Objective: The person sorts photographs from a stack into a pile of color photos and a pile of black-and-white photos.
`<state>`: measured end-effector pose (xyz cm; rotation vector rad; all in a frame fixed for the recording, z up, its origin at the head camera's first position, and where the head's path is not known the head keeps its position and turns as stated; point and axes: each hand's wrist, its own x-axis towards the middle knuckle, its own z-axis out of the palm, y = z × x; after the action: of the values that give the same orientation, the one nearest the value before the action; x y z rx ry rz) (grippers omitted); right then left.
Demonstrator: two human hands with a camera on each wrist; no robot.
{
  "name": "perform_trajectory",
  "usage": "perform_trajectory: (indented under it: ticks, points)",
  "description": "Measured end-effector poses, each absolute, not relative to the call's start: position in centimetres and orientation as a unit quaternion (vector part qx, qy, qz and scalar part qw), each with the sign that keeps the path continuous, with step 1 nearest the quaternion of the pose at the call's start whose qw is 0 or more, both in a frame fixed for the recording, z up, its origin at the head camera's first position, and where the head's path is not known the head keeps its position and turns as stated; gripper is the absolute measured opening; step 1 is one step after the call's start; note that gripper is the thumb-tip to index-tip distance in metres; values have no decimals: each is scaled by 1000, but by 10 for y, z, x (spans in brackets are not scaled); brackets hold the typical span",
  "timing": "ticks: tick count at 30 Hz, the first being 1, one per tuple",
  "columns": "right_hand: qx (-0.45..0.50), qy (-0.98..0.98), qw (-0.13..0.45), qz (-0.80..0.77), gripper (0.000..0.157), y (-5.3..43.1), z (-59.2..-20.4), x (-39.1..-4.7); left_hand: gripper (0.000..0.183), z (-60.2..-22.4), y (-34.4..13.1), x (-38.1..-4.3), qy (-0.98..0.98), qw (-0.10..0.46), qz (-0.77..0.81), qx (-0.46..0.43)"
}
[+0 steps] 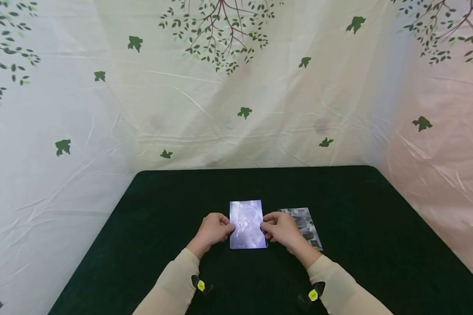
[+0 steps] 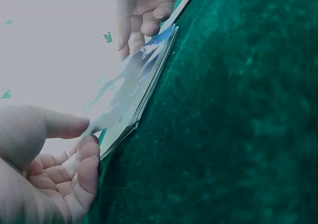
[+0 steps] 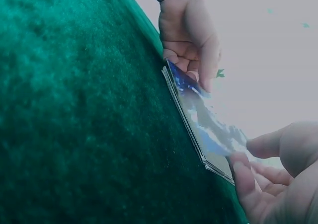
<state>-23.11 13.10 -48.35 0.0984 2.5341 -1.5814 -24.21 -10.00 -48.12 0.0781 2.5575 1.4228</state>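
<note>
A glossy purple-blue picture card (image 1: pixel 245 225), portrait way up, lies between the two hands in the head view. My left hand (image 1: pixel 214 227) pinches its left edge between thumb and fingers. On the opposite edge my right hand (image 1: pixel 282 228) has the same kind of pinch. Both wrist views show the card (image 3: pixel 198 112) tilted a little over a thin stack of cards (image 2: pixel 133 127) on the green cloth. Glare hides much of the card's picture. Partly behind the right hand and wrist lies a grey picture card (image 1: pixel 308 225).
A dark green cloth (image 1: pixel 173 197) covers the table, whose far corners are rounded. Behind and at both sides hang pale curtains (image 1: pixel 205 127) with printed leaves and branches. Each sleeve cuff carries a black band with a yellow marker (image 1: pixel 313 295).
</note>
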Motion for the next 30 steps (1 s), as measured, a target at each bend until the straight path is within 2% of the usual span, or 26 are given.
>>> perform_trajectory:
  ticks: [8, 23, 30]
  points:
    - [57, 811, 58, -579, 16, 133, -481, -232, 19, -479, -97, -243, 857, 98, 506, 18]
    - [80, 779, 67, -618, 19, 137, -481, -228, 19, -480, -93, -238, 843, 87, 531, -10]
    - [87, 737, 61, -668, 23, 133, -480, -222, 23, -481, -98, -236, 797, 63, 600, -23]
